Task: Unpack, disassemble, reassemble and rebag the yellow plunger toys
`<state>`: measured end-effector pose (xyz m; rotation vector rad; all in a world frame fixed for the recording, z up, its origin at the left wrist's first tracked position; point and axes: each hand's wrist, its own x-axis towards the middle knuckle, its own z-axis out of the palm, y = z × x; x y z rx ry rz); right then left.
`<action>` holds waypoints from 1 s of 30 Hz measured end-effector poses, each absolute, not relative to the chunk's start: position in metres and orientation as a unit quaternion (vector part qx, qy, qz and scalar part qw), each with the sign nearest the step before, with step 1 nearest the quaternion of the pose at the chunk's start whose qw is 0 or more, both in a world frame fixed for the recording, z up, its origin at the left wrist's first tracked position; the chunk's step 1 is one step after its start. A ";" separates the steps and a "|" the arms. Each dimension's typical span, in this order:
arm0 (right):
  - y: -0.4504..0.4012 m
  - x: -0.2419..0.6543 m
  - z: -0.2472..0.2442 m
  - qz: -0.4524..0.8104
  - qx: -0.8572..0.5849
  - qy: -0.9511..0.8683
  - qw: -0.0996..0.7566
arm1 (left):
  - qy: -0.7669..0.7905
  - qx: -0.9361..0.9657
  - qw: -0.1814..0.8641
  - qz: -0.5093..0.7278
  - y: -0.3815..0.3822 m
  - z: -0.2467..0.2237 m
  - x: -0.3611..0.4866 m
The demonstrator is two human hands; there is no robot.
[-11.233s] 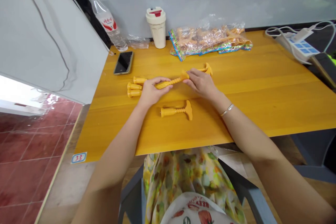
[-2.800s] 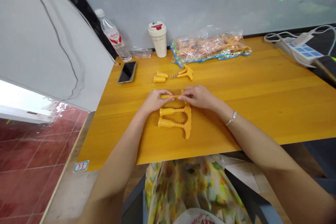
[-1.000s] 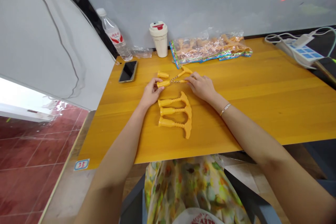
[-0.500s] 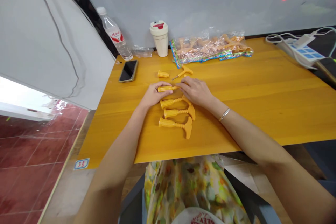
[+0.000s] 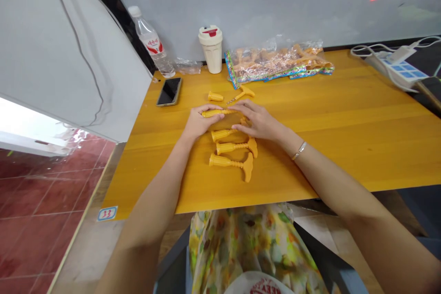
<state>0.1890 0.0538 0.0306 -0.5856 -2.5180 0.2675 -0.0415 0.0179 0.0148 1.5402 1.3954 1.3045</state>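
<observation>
My left hand [image 5: 200,121] is closed around the ribbed yellow sheath [image 5: 211,113] of a T-handled corkscrew, held level above the table. My right hand [image 5: 258,119] is over the corkscrew's other end, thumb and fingers apart, with the fingertips beside its shaft; its handle is hidden. Below the hands lie three sheathed yellow corkscrews: the uppermost [image 5: 222,134] partly under my right hand, a middle one [image 5: 230,147] and the lowest [image 5: 227,161]. Beyond the hands rest a loose yellow sheath [image 5: 215,96] and a bare corkscrew [image 5: 243,93] with its metal spiral showing.
Clear plastic packs of yellow pieces [image 5: 275,64] lie against the back board. A lidded cup [image 5: 211,50], a water bottle [image 5: 153,46] and a phone [image 5: 169,91] stand or lie at the back left. A white power strip [image 5: 401,69] with cables is at the right.
My left hand has moved slightly left with the sheathed corkscrew. My right hand's fingers have spread, its thumb coming down and away from the shaft.
</observation>
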 end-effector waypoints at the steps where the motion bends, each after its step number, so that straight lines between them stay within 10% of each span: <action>1: 0.056 0.190 0.030 0.106 -0.203 -0.932 0.279 | 0.544 0.572 0.354 0.501 0.018 0.014 -0.042; 13: 0.057 0.184 0.040 0.582 -0.352 -0.676 0.284 | 0.497 0.654 0.237 0.519 0.009 0.023 -0.028; 23: 0.064 0.197 0.031 0.161 -0.270 -0.890 0.330 | 0.518 0.565 0.272 0.582 0.019 0.016 -0.039; 30: 0.060 0.189 0.034 0.267 -0.406 -0.814 0.320 | 0.494 0.645 0.239 0.532 0.007 0.024 -0.027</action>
